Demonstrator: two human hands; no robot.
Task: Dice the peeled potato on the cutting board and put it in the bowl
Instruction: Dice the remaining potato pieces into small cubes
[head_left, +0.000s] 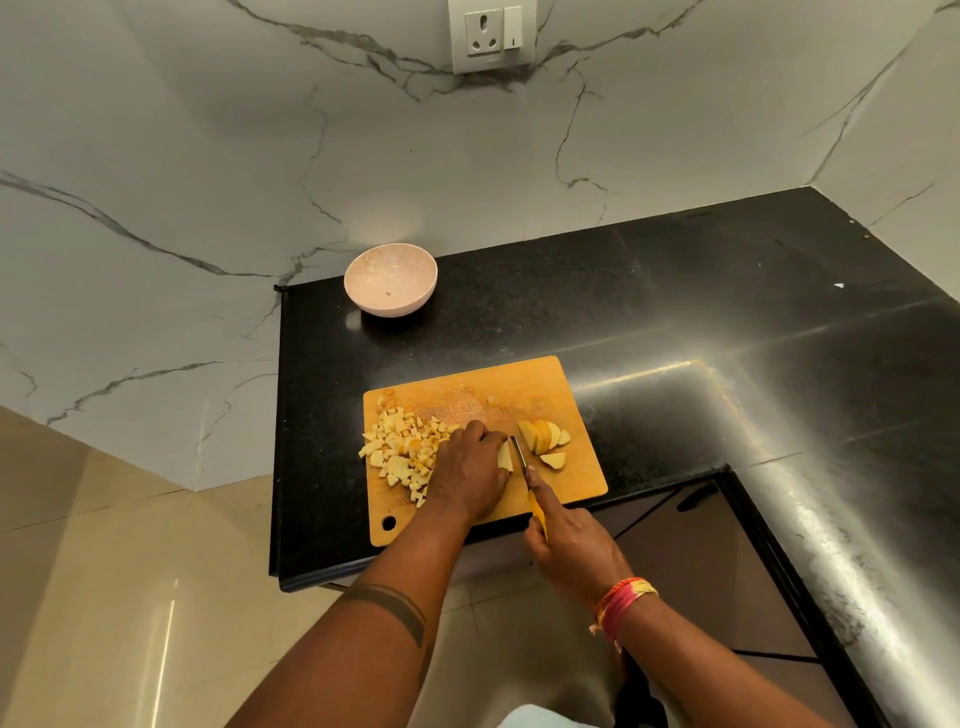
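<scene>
With the left hand (475, 470) pinning a potato piece (504, 456) mid cutting board (571, 405) and the right hand (569, 545) gripping the knife (519, 457), I'd tuck those fingertips back, cut straight down, then carry the dice (402, 449) to the empty bowl (390, 279) on the worktop (675, 312).

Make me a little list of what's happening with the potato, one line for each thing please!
Left hand: holds a potato piece down on the cutting board
Right hand: grips the knife, blade beside that piece
Diced potato: a pile on the board's left side
Potato slices: uncut, on the board's right side
Bowl: on the black counter behind the board, no potato in it yet
</scene>
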